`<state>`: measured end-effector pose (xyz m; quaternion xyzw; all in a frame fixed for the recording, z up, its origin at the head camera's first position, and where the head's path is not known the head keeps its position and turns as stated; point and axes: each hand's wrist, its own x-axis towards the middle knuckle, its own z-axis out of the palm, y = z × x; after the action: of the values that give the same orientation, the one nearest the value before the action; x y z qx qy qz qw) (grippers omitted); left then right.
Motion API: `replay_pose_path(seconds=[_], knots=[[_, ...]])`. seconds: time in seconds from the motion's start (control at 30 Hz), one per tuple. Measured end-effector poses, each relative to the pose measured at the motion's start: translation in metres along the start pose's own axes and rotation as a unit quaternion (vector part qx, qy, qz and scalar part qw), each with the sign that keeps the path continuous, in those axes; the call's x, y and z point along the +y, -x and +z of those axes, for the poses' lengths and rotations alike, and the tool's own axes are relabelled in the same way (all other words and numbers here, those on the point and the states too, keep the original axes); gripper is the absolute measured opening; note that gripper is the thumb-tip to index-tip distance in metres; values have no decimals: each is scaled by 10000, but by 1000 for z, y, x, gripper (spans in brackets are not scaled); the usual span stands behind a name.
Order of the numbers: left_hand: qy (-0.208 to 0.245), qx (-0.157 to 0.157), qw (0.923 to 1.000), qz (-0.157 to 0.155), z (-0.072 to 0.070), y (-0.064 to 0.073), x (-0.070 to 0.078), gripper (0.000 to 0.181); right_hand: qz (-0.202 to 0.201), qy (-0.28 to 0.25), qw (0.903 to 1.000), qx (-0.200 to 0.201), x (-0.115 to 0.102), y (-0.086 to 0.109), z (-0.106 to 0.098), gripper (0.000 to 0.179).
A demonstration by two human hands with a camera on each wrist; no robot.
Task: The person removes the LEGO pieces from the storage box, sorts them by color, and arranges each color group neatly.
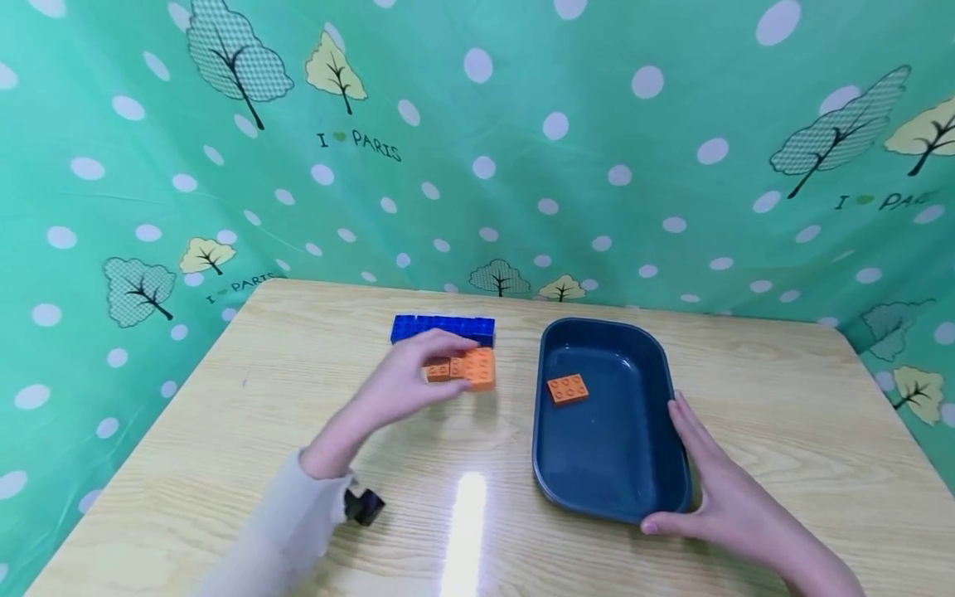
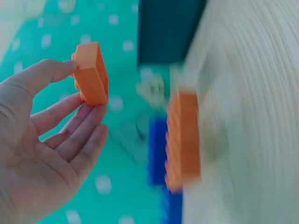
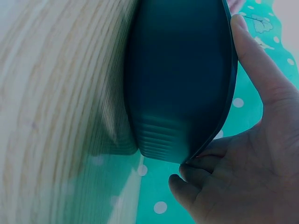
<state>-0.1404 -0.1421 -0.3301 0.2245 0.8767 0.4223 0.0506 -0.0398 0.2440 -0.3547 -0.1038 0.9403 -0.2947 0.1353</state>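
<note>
My left hand (image 1: 418, 373) pinches an orange toy building brick (image 1: 480, 369) between thumb and fingertips. In the left wrist view the held brick (image 2: 91, 74) is raised off the table, tilted, with its studs toward the palm. More orange bricks (image 1: 438, 371) rest on the table beneath that hand, partly hidden by it. Right behind them runs a row of dark blue bricks (image 1: 443, 326). My right hand (image 1: 724, 497) holds the near right corner of a dark blue tray (image 1: 615, 448), thumb at the near side, fingers along the right side. Inside the tray lies one orange brick (image 1: 569, 389), studs up.
All of this stands on a light wooden table (image 1: 246, 398). A green patterned cloth (image 1: 515, 232) hangs behind the table and along its sides. A small black object (image 1: 364, 506) shows below the left sleeve (image 1: 291, 514).
</note>
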Motion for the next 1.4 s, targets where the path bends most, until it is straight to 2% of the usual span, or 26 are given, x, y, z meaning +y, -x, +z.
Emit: replay_pose_path(seconds=[0.13,0.23,0.37,0.57,0.8,1.0,1.13,1.27,1.4], knots=[[332,267,9968,-684,-23,8,-31,47,97,43,9999,-41,3,0,2,137],[202,357,9935,-1065,-33,12,-49,46,88,73,9999,-36,4,0,3,137],[-143,275,9910,-1299,-36,17,-65,45,64,82,9999,-36,4,0,4,137],[-663,43,9883,-1372,-31,17,-78,45,88,42,9999,-64,5,0,5,136],[-987,-171,9857,-1355,-27,10,-81,44,125,29,9999,-69,5,1,5,136],[-1422,-181,9806,-1336,-26,6,-81,46,143,34,9999,-51,4,-1,6,138],[-1669,-154,9770,-1315,-26,7,-78,47,-13,25,10000,29,5,0,6,138],[-1931,23,9725,-1301,-27,10,-68,49,-116,68,9999,59,6,0,6,137],[-2014,259,9735,-1049,-27,8,-48,48,-79,144,9999,35,7,-1,4,138]])
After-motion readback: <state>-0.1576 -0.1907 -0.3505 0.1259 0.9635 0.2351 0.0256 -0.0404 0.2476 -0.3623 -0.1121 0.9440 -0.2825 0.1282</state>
